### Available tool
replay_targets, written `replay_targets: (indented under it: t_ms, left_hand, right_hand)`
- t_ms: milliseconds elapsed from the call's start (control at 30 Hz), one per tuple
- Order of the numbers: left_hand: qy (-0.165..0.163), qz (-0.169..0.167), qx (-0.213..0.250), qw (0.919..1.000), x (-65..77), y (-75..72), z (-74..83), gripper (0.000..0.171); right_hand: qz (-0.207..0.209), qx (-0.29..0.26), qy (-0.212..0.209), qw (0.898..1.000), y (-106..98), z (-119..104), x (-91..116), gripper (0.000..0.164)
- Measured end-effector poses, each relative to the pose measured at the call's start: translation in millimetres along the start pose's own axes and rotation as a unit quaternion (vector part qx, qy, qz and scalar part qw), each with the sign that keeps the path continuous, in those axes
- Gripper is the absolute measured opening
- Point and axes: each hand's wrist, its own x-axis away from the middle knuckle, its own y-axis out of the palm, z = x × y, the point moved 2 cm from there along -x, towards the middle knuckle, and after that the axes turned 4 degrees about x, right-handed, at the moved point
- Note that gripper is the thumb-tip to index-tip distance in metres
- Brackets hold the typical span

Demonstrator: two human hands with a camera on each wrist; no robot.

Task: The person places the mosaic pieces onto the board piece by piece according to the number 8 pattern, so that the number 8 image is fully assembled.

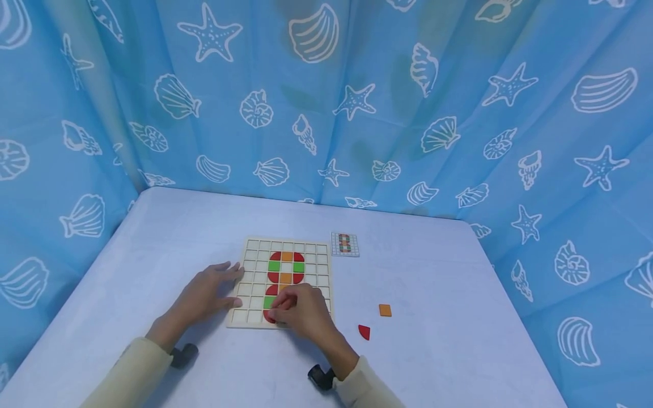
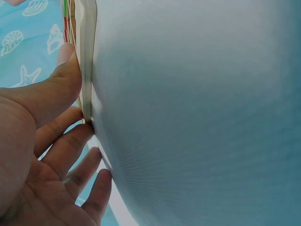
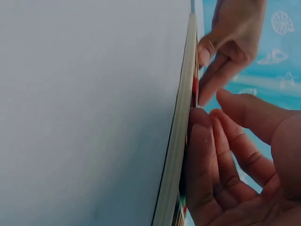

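Observation:
A cream grid board point(image 1: 250, 288) lies on the table with red quarter-circle, orange square and green square tiles in its cells. My left hand point(image 1: 206, 292) rests along the board's left edge, thumb and fingers spread; the left wrist view shows its thumb point(image 2: 61, 82) against the rim. Over the lower part of the board is my right hand point(image 1: 306, 311), its fingertips touching a red quarter-circle tile point(image 1: 267, 317) near the front edge. In the right wrist view the thumb point(image 3: 249, 108) stands apart from the fingers, with nothing pinched. That hand hides several cells.
A small pattern card point(image 1: 355, 249) lies beside the board's far right corner. To the right are a loose orange square tile point(image 1: 385, 310) and a loose red quarter-circle tile point(image 1: 364, 332). A blue shell-print curtain point(image 1: 316, 153) surrounds the white table point(image 1: 433, 272).

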Motion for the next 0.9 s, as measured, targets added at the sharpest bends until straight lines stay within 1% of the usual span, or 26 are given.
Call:
replay_targets:
  t_ms: [167,467,667,900]
  left_hand:
    - [0.002,0.004,-0.004,1.0000,1.1,-0.6,1.2,0.078]
    - [0.000,0.002,-0.007,1.0000,1.9,-2.4,1.8,0.079]
    - [0.001,0.004,-0.002,1.0000,2.1,-1.3,0.9,0.079]
    - [-0.001,0.001,-0.003,1.0000,0.0,0.3,-0.3,0.079]
  right_hand:
    - [0.008,-0.039,0.010,0.999,-17.8,14.4,4.4,0.008]
    - [0.049,-0.064,0.042,0.996,-57.8,48.0,17.5,0.009]
    - [0.086,-0.071,0.082,0.990,-81.6,73.1,26.4,0.012]
    - [0.119,-0.052,0.138,0.982,-109.9,99.2,36.7,0.016]
